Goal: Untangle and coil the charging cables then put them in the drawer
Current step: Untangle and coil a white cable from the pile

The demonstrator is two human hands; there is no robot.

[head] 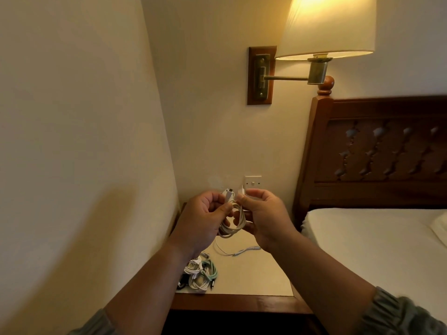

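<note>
Above the nightstand (254,281) — both hands, left hand (205,213) and right hand (262,218), pinch a white coiled cable (235,221) between them.

White coiled cable (233,220), mint-green cable (210,270), dark carved headboard (377,151), cream lampshade (329,27)

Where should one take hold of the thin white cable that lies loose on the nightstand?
Pinch the thin white cable at its thicker plug end, coming from above on the right. That end lies free on the nightstand, apart from the tangled pile, so it should lift without dragging others.
</note>
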